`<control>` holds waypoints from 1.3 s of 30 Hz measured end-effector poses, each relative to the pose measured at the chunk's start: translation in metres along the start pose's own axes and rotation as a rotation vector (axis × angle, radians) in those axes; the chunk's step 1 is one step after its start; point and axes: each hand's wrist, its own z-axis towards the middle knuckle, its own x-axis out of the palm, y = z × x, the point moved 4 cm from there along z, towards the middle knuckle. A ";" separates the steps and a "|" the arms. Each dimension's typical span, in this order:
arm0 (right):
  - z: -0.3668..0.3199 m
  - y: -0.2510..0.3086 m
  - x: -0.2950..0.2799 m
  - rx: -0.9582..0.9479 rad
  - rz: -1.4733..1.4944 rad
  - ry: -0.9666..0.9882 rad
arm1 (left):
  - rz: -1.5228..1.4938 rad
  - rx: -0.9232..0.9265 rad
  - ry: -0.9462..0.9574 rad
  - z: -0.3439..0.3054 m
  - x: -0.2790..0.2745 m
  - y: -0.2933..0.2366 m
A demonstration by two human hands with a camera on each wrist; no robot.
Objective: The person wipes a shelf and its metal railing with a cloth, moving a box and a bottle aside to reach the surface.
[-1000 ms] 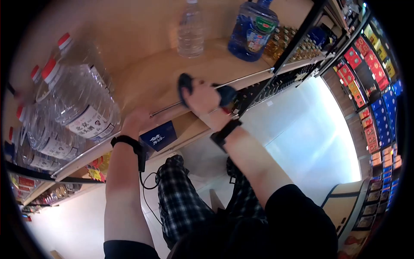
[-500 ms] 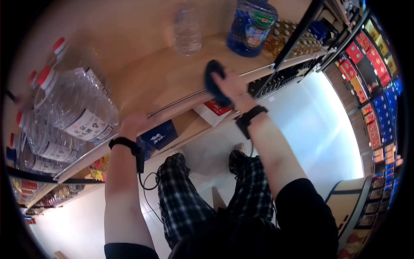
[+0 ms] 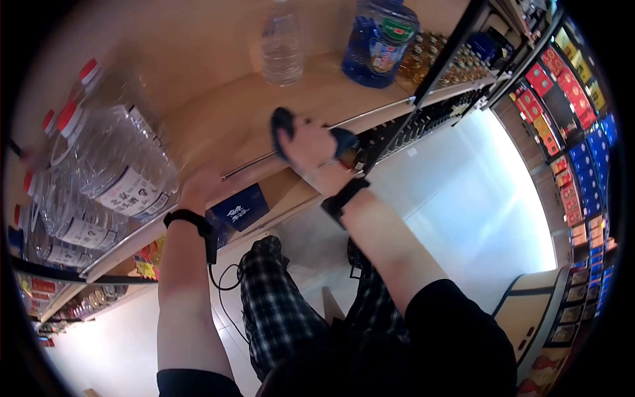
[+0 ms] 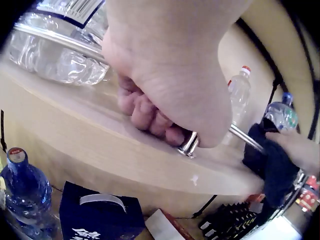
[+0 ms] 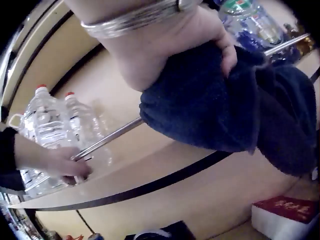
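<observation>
Gripping a dark blue cloth (image 3: 283,129) in the right hand (image 3: 316,151), fingers curled round it, bunching it over the metal rail (image 3: 374,114) along the front of the wooden shelf (image 3: 225,112). Clenching the left hand (image 3: 200,186) round the near end of that same rail, well along from the cloth.

Soft and thick, by the look of that cloth: fleecy nap, deep navy, folded into rounded lumps on either side of the hand, draped over the bar.

From the right wrist, a close look at the pile of the fabric, with the thumb pressed into it and a thin silver bangle (image 5: 130,22) above. Also a red and white carton (image 5: 290,212) on the level below, out of sight from the head. From the left wrist, knuckles wrapped tight and a chrome end cap (image 4: 189,145) poking out under the fist, too small to make out from above.

Slim, round and shiny, that rail. Pale, smooth wood on the shelf, with a curved front edge and a dark trim line.

Further out, off to the left, big water bottles (image 3: 119,159) in ribbed clear plastic, with red caps and white labels. At the back, a slim clear bottle (image 3: 282,46) and beside it a blue-tinted jug (image 3: 378,43) with a green label. Under the shelf lip, a navy box (image 3: 238,208) with white lettering.
</observation>
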 end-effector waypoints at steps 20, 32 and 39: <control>0.062 -0.122 -0.026 0.178 -0.045 0.053 | -0.007 -0.013 0.086 -0.016 -0.024 -0.023; -0.022 0.062 -0.003 -0.106 0.064 0.122 | 0.034 -0.089 0.090 0.005 0.005 0.003; -0.017 0.050 0.003 -0.200 0.304 0.204 | 0.152 -0.118 0.151 0.003 -0.007 -0.008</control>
